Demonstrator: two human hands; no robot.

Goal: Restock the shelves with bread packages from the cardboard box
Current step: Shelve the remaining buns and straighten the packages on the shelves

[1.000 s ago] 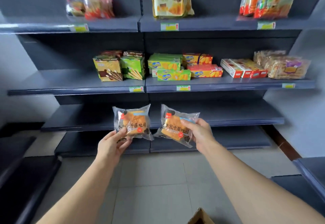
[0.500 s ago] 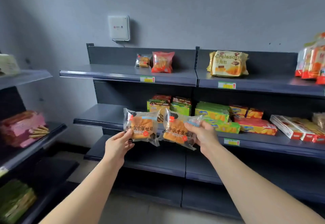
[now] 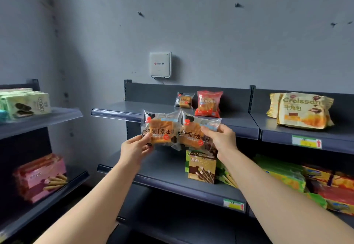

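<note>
I hold two clear bread packages side by side in front of the top shelf [image 3: 172, 110]. My left hand [image 3: 135, 148] pinches the lower left corner of the left bread package [image 3: 160, 129]. My right hand [image 3: 220, 138] grips the right edge of the right bread package [image 3: 193, 134]. Both packages show an orange-brown loaf with dark printed characters. A matching small bread package [image 3: 184, 100] stands at the back of the top shelf beside a red snack bag [image 3: 208, 103]. The cardboard box is out of view.
Yellow croissant bags [image 3: 302, 110] sit on the top shelf to the right. Biscuit-stick boxes [image 3: 201, 167] and green and orange packs [image 3: 283, 174] fill the middle shelf. A side rack on the left holds cookie boxes [image 3: 24, 103] and pink wafer packs [image 3: 40, 176]. A white wall unit [image 3: 160, 64] hangs above.
Both hands have risen with the packages from the lower shelves to the top shelf's front edge, and the two packages have drawn closer together. The view has tilted up and left.
</note>
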